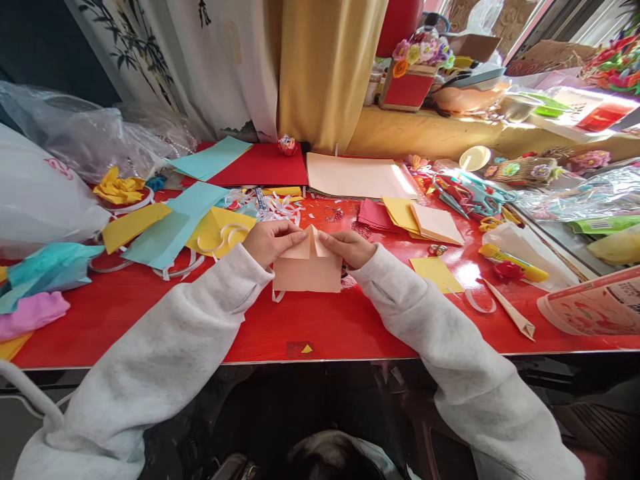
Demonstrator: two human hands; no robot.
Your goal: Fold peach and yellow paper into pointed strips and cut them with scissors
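Note:
A peach paper sheet is held just above the red table, its top folded toward the middle so that two flaps meet near a point. My left hand pinches the upper left flap between thumb and fingers. On the other side, my right hand pinches the upper right flap, thumb close to the centre fold. Both hands are closed on the same sheet, with their thumb tips a short way apart. Under the sheet's lower left corner a thin white strip shows.
Blue paper and yellow paper lie left on the red table. Peach sheets are stacked behind. Small folded papers, scissors, a yellow glue tube, a rolled paper cone and a pink tub stand or lie right.

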